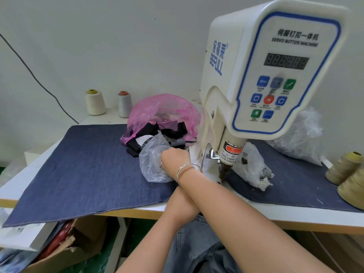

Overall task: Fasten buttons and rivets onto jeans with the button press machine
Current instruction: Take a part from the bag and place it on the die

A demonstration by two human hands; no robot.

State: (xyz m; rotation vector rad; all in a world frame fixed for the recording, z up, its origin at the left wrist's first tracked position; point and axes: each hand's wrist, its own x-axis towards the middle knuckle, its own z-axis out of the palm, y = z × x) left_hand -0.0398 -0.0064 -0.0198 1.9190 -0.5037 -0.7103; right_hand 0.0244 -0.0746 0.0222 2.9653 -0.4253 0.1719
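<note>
The white servo button machine stands on the table, its press head pointing down at the base. Left of it lies a small clear plastic bag. My right hand, a silver bangle on the wrist, reaches across into the bag's mouth, and the bag hides its fingertips. My left forearm passes under the right arm toward the press, so the left hand is hidden. Light blue jeans lie on my lap below the table edge.
A dark denim cloth covers the tabletop. A pink bag with black scraps sits behind the clear bag. Another clear bag of small metal parts lies right of the press. Thread cones stand at back left and at the right edge.
</note>
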